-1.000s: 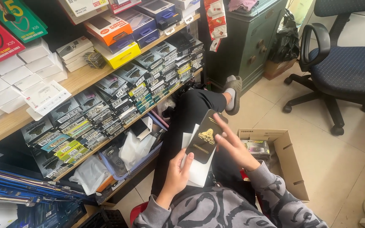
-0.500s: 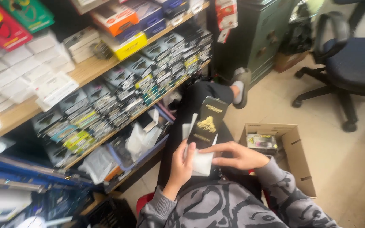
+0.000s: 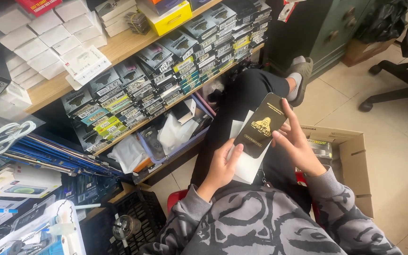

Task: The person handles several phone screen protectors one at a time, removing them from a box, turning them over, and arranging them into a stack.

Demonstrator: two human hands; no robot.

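Black packet (image 3: 260, 126) pinched between both hands — left hand (image 3: 223, 165) below, right hand (image 3: 298, 141) beside.

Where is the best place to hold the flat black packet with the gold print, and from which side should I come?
Grip the black packet by its long edges near the lower end, coming from below, from the lap side. It is thin, flat and tilted upward, so a pinch across the width probably holds best. The left hand is at its lower end, the right hand at its right edge.

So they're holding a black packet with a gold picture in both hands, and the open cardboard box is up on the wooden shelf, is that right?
Not quite. The cardboard box sits on the tiled floor beside the person's right hand, not on the wooden shelf; the head view shows it. The black packet with the gold picture is between both hands, left hand included.
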